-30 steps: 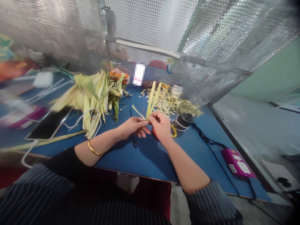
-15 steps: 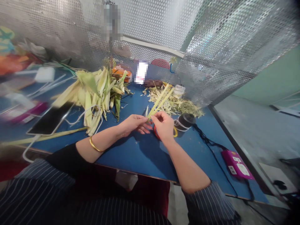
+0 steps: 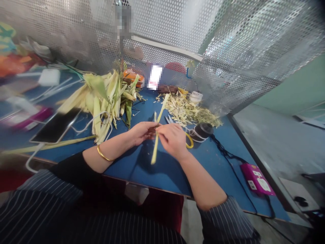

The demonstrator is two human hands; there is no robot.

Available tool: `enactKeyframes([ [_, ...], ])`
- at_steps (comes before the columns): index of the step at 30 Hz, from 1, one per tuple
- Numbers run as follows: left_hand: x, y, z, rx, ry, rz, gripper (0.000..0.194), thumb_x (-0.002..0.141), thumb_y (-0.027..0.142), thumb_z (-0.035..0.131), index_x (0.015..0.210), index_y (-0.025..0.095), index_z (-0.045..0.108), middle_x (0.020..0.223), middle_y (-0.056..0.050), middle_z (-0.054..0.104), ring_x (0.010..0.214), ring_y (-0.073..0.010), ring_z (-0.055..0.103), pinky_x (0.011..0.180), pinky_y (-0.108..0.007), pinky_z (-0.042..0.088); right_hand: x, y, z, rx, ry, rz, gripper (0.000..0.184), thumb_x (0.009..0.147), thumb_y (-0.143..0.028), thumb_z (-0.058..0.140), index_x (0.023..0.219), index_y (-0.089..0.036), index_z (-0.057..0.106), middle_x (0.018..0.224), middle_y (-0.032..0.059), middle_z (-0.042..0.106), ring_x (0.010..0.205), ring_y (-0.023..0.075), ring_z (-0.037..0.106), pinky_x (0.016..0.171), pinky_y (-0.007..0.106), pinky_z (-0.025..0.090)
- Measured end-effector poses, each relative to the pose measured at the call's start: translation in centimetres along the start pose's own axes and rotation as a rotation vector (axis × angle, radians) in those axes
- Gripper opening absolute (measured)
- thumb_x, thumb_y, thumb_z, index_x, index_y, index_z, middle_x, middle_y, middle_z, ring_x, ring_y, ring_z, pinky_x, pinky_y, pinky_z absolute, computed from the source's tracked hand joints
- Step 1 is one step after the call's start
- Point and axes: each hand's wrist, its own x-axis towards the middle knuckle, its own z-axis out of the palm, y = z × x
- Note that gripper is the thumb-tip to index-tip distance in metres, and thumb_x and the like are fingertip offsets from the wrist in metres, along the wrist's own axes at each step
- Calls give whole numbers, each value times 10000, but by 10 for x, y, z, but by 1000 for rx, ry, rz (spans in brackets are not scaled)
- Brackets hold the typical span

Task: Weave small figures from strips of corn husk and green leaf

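A long pale yellow-green leaf strip [image 3: 154,149] is held between both hands above the blue table [image 3: 142,169]. My left hand [image 3: 141,131] pinches it from the left, fingers closed, a gold bangle on the wrist. My right hand [image 3: 173,139] grips it from the right, fingers curled. One end of the strip points up toward the back, the other hangs down toward me. Scissors with yellow handles [image 3: 186,140] lie on the table, partly hidden behind my right hand.
A heap of green and yellow husk leaves [image 3: 105,98] lies at the left, a pile of shredded scraps [image 3: 193,113] at the back. A black phone [image 3: 57,126], a black spool [image 3: 202,129], a black cord and a magenta box [image 3: 257,173] lie around. Perforated metal screens close the back.
The strip pointed up and back from my hands; now it has slid through them, with a long end hanging down toward me. The scissor blades have come into view.
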Motion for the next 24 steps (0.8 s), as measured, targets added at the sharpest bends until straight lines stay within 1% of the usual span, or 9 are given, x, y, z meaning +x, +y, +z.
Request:
enactKeyframes([
  [3, 1, -1, -3, -42, 21, 55, 179, 832, 258, 571, 868, 126, 687, 725, -37, 679, 631, -100, 592, 570, -199, 443, 2, -5, 0, -65, -270, -179, 210, 904, -167, 431, 895, -242, 627, 942, 42, 695, 939, 173, 602, 912, 380, 410],
  [5, 2, -2, -2, -57, 51, 111, 162, 823, 253, 581, 851, 127, 680, 714, -34, 667, 633, -103, 587, 594, -211, 448, 3, -8, 0, -17, -296, -177, 227, 907, -164, 417, 941, -242, 627, 993, 50, 691, 974, 179, 599, 952, 398, 399],
  [6, 2, -2, -1, -48, 62, 148, 159, 825, 255, 580, 841, 128, 675, 699, -29, 656, 618, -98, 579, 603, -215, 449, 3, -9, 1, 25, -243, -139, 217, 900, -166, 431, 967, -244, 622, 1014, 50, 689, 985, 181, 602, 955, 400, 403],
  [8, 0, -3, 2, 15, 62, 219, 172, 838, 275, 570, 832, 133, 667, 672, -18, 632, 578, -86, 558, 615, -225, 454, 2, -10, 1, 100, -50, 24, 173, 882, -192, 481, 979, -242, 616, 1010, 51, 686, 966, 185, 612, 914, 387, 434],
  [11, -4, -6, 8, 163, 22, 287, 204, 848, 313, 562, 835, 138, 666, 651, -6, 602, 534, -77, 538, 609, -237, 456, 2, -6, 0, 188, 243, 416, 100, 858, -280, 547, 898, -221, 617, 863, 42, 670, 819, 179, 619, 782, 346, 475],
  [14, -7, -9, 13, 308, 19, 307, 209, 842, 303, 566, 840, 125, 676, 637, -10, 592, 513, -73, 525, 570, -228, 440, 4, 3, 0, 394, 356, 692, 153, 811, -354, 606, 840, -203, 598, 738, 6, 625, 678, 153, 601, 668, 302, 477],
  [17, -8, -11, 14, 399, 8, 329, 231, 841, 309, 562, 857, 116, 688, 654, -28, 609, 528, -79, 531, 570, -227, 441, 5, 10, 2, 565, 370, 779, 187, 776, -370, 637, 765, -195, 574, 659, -23, 586, 612, 132, 584, 618, 274, 466],
  [20, -7, -13, 12, 413, -11, 341, 257, 834, 332, 567, 882, 113, 692, 682, -39, 624, 550, -86, 545, 586, -230, 454, 4, 13, 5, 585, 383, 810, 200, 771, -369, 634, 719, -192, 555, 623, -31, 571, 587, 126, 575, 601, 264, 457],
  [24, -8, -11, 12, 353, -35, 285, 278, 827, 352, 567, 875, 110, 695, 692, -49, 636, 567, -93, 561, 620, -239, 472, 2, 15, 6, 601, 364, 821, 176, 778, -361, 609, 740, -196, 561, 635, -28, 570, 603, 131, 584, 615, 269, 466],
])
